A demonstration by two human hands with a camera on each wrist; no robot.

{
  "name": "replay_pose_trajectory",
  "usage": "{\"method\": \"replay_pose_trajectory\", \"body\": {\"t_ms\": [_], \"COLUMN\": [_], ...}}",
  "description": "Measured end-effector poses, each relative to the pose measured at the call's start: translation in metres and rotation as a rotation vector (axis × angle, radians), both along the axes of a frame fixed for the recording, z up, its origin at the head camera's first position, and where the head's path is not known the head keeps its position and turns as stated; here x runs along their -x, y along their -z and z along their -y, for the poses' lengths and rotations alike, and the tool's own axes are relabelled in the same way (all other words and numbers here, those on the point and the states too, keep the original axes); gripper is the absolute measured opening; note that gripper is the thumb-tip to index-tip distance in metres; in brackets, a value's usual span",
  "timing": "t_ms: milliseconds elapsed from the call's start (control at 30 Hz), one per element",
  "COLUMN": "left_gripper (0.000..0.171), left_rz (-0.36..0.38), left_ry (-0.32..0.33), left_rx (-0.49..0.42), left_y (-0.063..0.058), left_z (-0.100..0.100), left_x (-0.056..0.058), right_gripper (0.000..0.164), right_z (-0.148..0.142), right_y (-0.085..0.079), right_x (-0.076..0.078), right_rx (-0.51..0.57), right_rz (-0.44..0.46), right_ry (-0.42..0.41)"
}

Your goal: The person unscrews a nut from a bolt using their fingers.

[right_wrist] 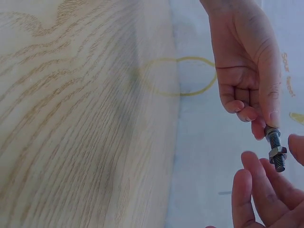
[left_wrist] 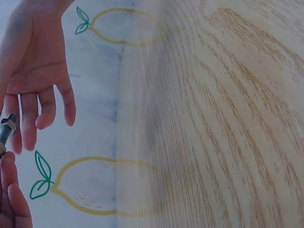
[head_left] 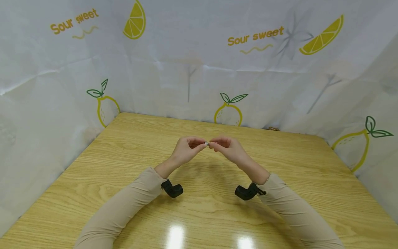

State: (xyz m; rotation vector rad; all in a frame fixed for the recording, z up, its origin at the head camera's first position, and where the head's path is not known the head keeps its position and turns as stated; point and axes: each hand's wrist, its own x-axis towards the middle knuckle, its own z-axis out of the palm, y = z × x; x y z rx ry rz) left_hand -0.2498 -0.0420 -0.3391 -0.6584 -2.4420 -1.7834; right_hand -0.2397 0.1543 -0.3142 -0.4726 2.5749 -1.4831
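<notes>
My right hand (head_left: 233, 150) pinches a small metal bolt (right_wrist: 274, 137) at its head end between thumb and fingertips. Partway along the exposed thread sits a hex nut (right_wrist: 278, 153), with the bolt's tip sticking out past it toward my left hand (head_left: 185, 151). In the right wrist view the left fingers (right_wrist: 259, 178) and thumb stand apart on either side of the nut. From the left wrist the nut (left_wrist: 8, 124) shows beside the extended left fingers (left_wrist: 29, 114); the left thumb is mostly hidden at the frame edge.
Both hands are raised over a wooden table (head_left: 199, 214). A pale curtain (head_left: 174, 79) printed with lemons surrounds the table's back and sides. Black curved mounts (head_left: 175, 190) are strapped at both wrists, by the beige sleeves (head_left: 124, 204).
</notes>
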Motion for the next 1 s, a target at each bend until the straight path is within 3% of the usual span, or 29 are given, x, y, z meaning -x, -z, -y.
{"method": "replay_pose_trajectory", "body": {"t_ms": [267, 467, 667, 1000], "left_gripper": [0.023, 0.022, 0.023, 0.022], "left_rz": [-0.006, -0.002, 0.006, 0.008], "left_ry": [-0.002, -0.012, -0.014, -0.012], "left_rx": [0.001, 0.007, 0.006, 0.003], "left_y": [-0.0007, 0.0000, 0.0013, 0.0019], "left_z": [0.0004, 0.0006, 0.0009, 0.0005], "left_x": [-0.0006, 0.0000, 0.0008, 0.0007], "right_gripper": [0.033, 0.039, 0.037, 0.039], "right_z": [-0.0006, -0.0006, 0.0001, -0.0008], "right_y": [0.0008, -0.0002, -0.0003, 0.0009], "right_x": [0.0003, -0.0004, 0.0006, 0.0002], "right_rx": [0.010, 0.045, 0.007, 0.055], "right_rz": [-0.008, -0.015, 0.014, -0.013], "right_ry": [0.016, -0.024, -0.004, -0.016]}}
